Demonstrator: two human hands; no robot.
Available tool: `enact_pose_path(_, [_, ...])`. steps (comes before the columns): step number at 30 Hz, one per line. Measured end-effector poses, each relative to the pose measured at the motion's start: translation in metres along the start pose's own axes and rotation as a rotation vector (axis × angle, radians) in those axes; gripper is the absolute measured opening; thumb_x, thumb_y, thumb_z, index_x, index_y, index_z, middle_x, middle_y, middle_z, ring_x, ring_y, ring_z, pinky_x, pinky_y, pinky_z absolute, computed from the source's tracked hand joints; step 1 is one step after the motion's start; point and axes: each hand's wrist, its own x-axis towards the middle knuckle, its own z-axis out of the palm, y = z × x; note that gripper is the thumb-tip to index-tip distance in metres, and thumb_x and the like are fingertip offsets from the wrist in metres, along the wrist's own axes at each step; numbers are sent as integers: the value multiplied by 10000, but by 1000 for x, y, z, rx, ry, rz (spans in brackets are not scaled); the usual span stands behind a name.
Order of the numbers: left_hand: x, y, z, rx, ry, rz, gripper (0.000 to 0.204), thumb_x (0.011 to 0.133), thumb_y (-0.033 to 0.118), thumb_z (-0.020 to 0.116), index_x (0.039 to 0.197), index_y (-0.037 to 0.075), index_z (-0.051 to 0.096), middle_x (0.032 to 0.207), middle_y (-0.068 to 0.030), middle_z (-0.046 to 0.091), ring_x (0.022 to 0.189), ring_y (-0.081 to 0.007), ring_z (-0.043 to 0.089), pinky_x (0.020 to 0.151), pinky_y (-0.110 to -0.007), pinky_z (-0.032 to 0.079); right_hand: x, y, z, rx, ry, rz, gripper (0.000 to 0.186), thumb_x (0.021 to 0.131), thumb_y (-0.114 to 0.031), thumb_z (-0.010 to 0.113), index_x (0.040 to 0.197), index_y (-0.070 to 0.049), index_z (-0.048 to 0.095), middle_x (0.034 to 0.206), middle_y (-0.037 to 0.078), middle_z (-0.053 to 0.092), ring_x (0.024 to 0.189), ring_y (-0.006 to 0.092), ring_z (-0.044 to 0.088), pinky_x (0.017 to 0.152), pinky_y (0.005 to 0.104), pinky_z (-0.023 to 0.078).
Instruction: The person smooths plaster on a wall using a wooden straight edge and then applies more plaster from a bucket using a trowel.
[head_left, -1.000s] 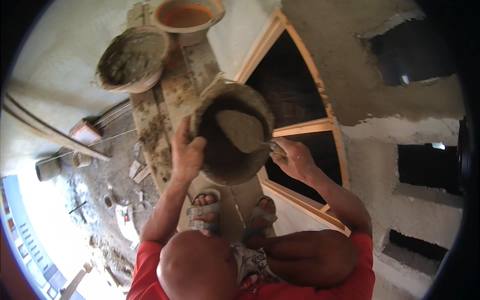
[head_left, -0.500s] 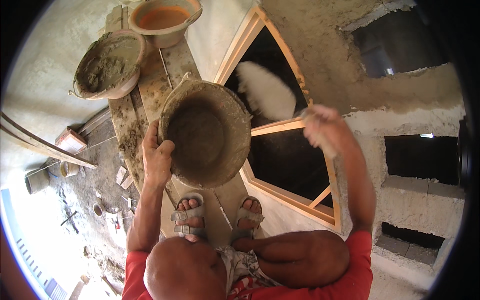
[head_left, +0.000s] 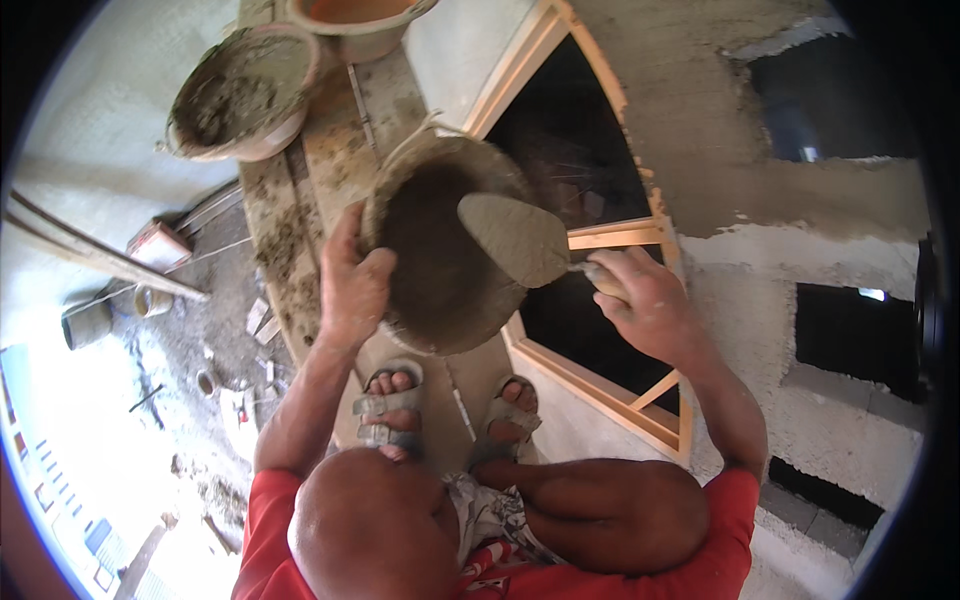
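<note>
My left hand (head_left: 355,280) grips the left rim of a mortar-coated bucket (head_left: 440,330), its mouth tilted toward me and its inside dark and grey. In my right hand (head_left: 650,305) is the wooden handle of a trowel (head_left: 515,238). The trowel's broad grey blade points left and overlaps the right side of the bucket's mouth; I cannot tell whether it touches the rim. A thin wire handle stands up at the bucket's far side.
Behind stand a basin of wet mortar (head_left: 243,95) and another basin with an orange inside (head_left: 365,40), on stained planks (head_left: 330,150). A wooden window frame (head_left: 600,425) lies to the right, beside the rough wall (head_left: 690,110) with block openings. The ground lies lower at left.
The trowel has come down and left, from a blur over the window frame to the bucket's mouth. The bucket and my left hand appear slightly farther right and higher in the picture.
</note>
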Motion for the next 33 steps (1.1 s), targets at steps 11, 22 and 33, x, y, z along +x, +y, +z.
enact_pose_path(11, [-14,-12,16,131,-74,57,599,751,-69,466,1348,-62,504,1159,-85,643,1023,-126,604,902,-269,498,47,-19,100,-89,-363,-33,467,808,-82,683,1266,-71,591,962,217,686,877,390,696,777,472,576])
enact_pose_path(22, [-5,4,1,84,-40,11,570,746,-55,505,1314,-35,545,1006,-79,662,888,-126,603,807,-264,501,23,8,136,261,63,-85,426,829,-166,744,1212,-72,584,979,169,701,838,382,699,744,452,581])
enact_pose_path(33, [0,9,-12,-19,8,-91,580,736,-93,451,1312,-105,518,1129,-95,644,990,-116,588,869,-220,464,36,-6,40,249,109,4,393,810,-136,767,1149,-24,602,982,194,688,892,367,699,744,411,556])
